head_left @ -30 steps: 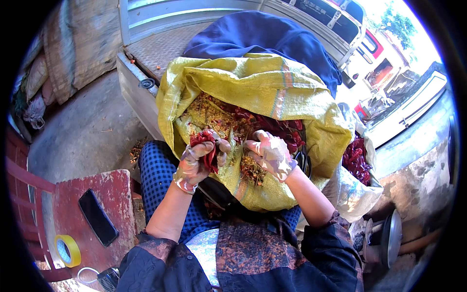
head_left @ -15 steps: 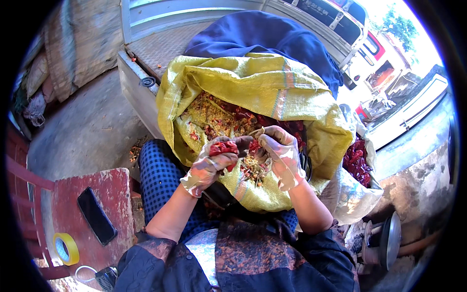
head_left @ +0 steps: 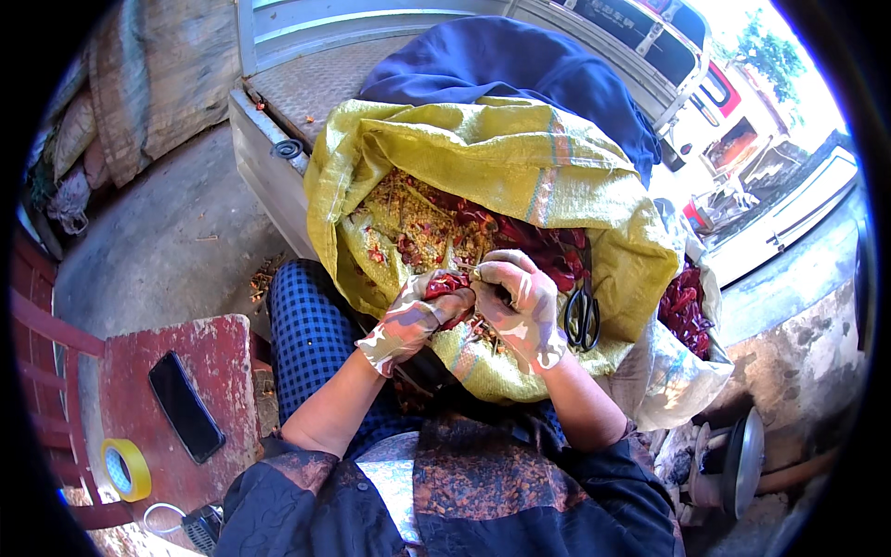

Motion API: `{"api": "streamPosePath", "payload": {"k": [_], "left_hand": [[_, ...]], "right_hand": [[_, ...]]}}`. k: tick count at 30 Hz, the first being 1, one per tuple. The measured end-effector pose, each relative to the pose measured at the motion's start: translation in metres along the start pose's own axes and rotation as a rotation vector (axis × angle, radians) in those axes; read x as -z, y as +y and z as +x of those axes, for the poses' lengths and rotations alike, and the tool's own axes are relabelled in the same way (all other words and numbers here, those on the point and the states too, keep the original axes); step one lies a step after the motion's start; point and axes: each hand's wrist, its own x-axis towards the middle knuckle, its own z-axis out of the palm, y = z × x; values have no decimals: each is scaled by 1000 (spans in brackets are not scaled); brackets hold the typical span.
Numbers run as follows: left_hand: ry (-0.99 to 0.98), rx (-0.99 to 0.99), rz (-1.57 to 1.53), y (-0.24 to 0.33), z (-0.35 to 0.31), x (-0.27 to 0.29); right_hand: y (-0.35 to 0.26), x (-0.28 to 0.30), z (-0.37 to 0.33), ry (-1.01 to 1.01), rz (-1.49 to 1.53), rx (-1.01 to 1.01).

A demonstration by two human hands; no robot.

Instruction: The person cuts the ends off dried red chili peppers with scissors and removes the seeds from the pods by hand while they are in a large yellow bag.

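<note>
Both my hands wear camouflage-patterned gloves and meet over the near edge of an open yellow woven sack. My left hand is closed around several dried red chillies, whose glossy skins show between the fingers. Against them, my right hand is pinched, its thumb and fingertips at what looks like a thin pale chilli stem. Inside the sack lie yellow seeds and broken bits, with more dark red chillies toward the right. Black-handled scissors rest on the sack beside my right hand.
A second sack of red chillies stands at the right. Behind are a dark blue cloth and a metal truck bed. At left, a worn red wooden seat bears a black phone and yellow tape roll.
My right hand has moved left and in against my left hand, uncovering the scissors. The red chilli seen at its fingertips before is no longer distinct there.
</note>
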Motion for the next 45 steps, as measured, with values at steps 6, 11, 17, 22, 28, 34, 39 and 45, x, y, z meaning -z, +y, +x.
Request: {"api": "streamPosePath", "payload": {"k": [6, 11, 17, 22, 28, 34, 39, 45], "left_hand": [[23, -57, -175, -16, 0, 5], [37, -106, -281, -32, 0, 10], [-106, -121, -148, -40, -3, -2], [6, -87, -545, -31, 1, 22], [-198, -223, -581, -17, 10, 24], [-167, -152, -594, -16, 5, 10], [-130, -96, -497, -16, 3, 8], [-134, -256, -63, -9, 8, -8]], "right_hand": [[-8, -12, -2, 61, 474, -503], [-3, -17, -9, 94, 1172, -855], [16, -7, 5, 132, 1342, -985], [0, -2, 5, -28, 337, -738], [67, 48, -31, -107, 688, -628], [76, 92, -35, -283, -815, -461], [57, 94, -27, -292, -762, -467], [-4, 88, -7, -458, -806, -153]]}}
